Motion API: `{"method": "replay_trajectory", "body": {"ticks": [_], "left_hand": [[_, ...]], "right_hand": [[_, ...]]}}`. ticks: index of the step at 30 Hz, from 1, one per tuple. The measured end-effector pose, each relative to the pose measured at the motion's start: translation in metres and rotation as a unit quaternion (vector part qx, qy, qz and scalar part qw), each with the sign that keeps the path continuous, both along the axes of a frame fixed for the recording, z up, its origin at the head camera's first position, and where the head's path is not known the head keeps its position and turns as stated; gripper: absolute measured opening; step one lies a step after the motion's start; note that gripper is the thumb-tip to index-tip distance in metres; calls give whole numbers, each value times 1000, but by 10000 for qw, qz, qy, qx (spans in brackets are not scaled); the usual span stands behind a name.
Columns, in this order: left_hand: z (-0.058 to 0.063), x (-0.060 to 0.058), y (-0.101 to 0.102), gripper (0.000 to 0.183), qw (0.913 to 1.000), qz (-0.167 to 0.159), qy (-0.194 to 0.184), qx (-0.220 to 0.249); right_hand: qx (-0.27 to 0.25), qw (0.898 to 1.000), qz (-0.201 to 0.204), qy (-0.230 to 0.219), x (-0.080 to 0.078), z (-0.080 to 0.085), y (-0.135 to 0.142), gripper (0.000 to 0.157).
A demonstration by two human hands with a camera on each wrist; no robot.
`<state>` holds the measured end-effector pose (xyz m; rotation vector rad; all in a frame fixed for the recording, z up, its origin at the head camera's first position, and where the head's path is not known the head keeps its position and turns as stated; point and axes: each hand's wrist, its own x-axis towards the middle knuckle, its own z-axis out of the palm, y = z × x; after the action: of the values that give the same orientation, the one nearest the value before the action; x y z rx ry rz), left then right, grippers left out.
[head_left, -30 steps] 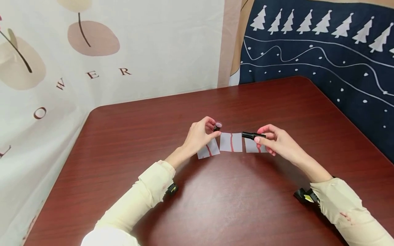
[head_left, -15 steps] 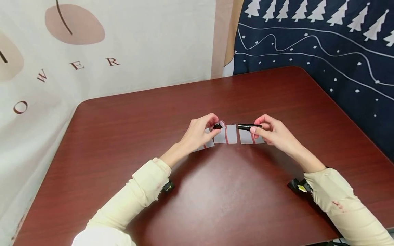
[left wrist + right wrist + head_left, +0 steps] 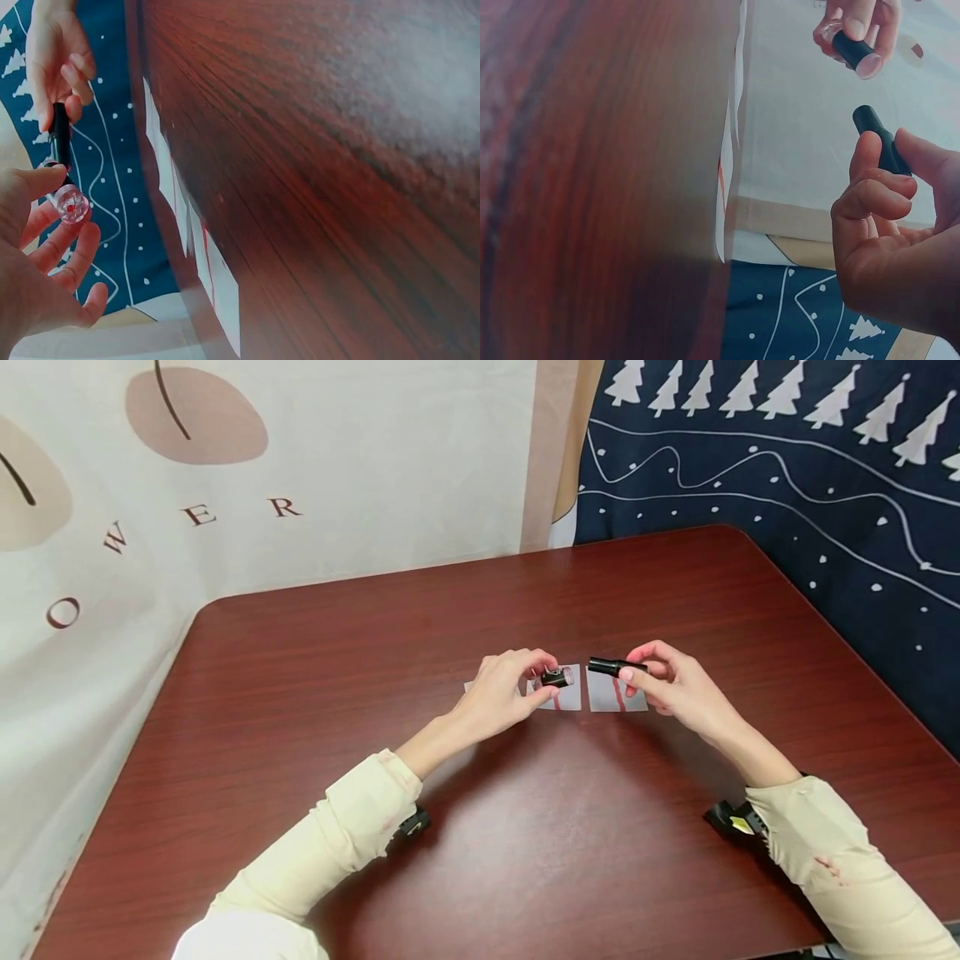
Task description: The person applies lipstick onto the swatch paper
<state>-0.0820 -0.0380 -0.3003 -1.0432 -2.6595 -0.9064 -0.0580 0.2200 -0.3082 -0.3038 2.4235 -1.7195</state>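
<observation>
My left hand point(image 3: 498, 693) pinches a short black cylinder with clear ends point(image 3: 557, 677), lying nearly level above the papers. A reddish spot shows inside its clear end in the left wrist view. To the right, my right hand point(image 3: 686, 689) holds a slim black lipstick-like tube point(image 3: 604, 666) between thumb and fingers, its end pointing left. A gap separates the two pieces in the head view. Beneath them lie white paper squares: the middle paper point(image 3: 572, 695) and the right paper point(image 3: 602, 695), each with a red stroke. A third, left paper is mostly hidden by my left hand.
The papers lie on a reddish-brown wooden table point(image 3: 360, 643). A white printed cloth point(image 3: 405, 460) hangs behind it, and a navy cloth with white trees point(image 3: 697, 468) hangs at the right. Black wrist devices sit under both sleeves.
My left hand has moved right over the middle paper and tipped the cylinder from upright to nearly level. My right hand still holds the tube. The head view has shifted slightly.
</observation>
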Motion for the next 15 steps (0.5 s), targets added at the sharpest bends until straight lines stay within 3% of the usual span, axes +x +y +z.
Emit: {"method": "replay_trajectory", "body": {"ticks": [7, 15], "left_hand": [[4, 4, 3, 20, 9997, -43, 243, -90], [6, 10, 2, 24, 9997, 73, 252, 3]], "right_hand": [[296, 9995, 59, 31, 2, 1, 0, 35], [662, 9974, 217, 168, 7, 0, 2, 33]]}}
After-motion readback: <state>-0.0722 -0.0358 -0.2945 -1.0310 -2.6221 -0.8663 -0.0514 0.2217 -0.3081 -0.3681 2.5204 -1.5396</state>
